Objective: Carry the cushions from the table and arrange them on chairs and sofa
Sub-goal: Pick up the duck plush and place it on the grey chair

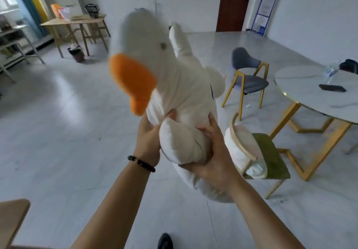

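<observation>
A big white duck-shaped cushion [174, 78] with an orange beak is held up in the air in front of me, head at the top left. My left hand [149, 142] grips its body from the left, just below the beak. My right hand [211, 157] grips it from the right and underneath, fingers curled round a white wing. To the right of the cushion stands a green-seated chair [271, 155] with a pale pink cushion [242, 148] leaning on its backrest. A blue chair [249, 82] stands farther back.
A round white table [310, 85] on gold legs stands at the right, with a dark phone [332, 88] on it. A wooden table [77, 21] with bags and a small bin [76, 52] stand at the back left. A wooden edge [11, 219] shows at bottom left.
</observation>
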Motion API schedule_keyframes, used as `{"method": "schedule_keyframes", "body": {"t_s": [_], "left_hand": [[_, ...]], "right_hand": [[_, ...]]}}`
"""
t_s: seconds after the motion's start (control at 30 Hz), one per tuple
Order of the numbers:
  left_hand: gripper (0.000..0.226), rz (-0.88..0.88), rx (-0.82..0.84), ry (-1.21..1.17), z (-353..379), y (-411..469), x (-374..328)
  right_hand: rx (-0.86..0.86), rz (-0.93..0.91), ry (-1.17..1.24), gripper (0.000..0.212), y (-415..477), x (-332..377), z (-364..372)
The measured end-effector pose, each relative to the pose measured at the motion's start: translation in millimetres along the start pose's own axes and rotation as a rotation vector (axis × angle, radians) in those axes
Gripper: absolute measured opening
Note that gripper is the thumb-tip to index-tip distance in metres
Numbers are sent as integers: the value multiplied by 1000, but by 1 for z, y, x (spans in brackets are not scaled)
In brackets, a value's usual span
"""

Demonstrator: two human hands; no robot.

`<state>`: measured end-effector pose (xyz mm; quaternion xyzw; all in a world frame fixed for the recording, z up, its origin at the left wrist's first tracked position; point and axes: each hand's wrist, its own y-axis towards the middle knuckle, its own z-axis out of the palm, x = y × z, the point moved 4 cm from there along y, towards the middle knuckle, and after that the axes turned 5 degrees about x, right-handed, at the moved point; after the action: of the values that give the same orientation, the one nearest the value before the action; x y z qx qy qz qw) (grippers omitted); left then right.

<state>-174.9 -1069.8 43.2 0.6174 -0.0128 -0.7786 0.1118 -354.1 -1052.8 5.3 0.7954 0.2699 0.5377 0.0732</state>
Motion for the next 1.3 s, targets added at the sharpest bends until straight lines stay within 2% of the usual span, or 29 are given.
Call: {"method": "schedule_keyframes", "body": {"t_s": [0.07,0.1,0.2,0.3,0.37,0.43,0.5,0.6,0.7,0.8,0.9,1.0,1.07,1.13,1.23,1.3], "left_hand": [[53,-9,-2,-4,-6,55,9],[49,-16,7,11,-6,82,11],[50,-58,68,13,1,158,20],[61,-108,123,-32,27,230,32],[56,-141,175,-44,51,279,51],[54,-178,246,-47,79,327,77],[56,-202,313,-42,109,378,105],[56,-270,398,-44,157,461,143],[58,-290,477,5,199,545,160],[67,-232,544,48,234,628,163],[88,-179,451,47,249,705,169],[89,-23,319,-22,261,789,180],[94,51,246,-93,275,848,191],[82,55,230,-115,297,904,213],[39,5,335,-10,343,977,263],[37,-63,439,52,378,1024,299]], "right_hand": [[24,75,2,91,41,-19,-12],[-16,118,85,91,60,-28,-20],[-258,189,337,81,109,-61,-50],[-437,376,328,78,157,-118,-81],[-401,547,346,94,185,-170,-96],[-318,677,465,108,212,-228,-106],[-308,689,552,108,244,-283,-119],[-454,648,500,99,299,-346,-151],[-608,619,479,92,362,-386,-194],[-657,564,482,81,433,-412,-240],[-656,569,446,81,491,-448,-278],[-686,630,402,84,536,-502,-313],[-688,622,381,78,566,-538,-333],[-697,616,363,70,598,-575,-350],[-744,637,348,62,654,-630,-373],[-770,681,345,61,692,-668,-390]]}}
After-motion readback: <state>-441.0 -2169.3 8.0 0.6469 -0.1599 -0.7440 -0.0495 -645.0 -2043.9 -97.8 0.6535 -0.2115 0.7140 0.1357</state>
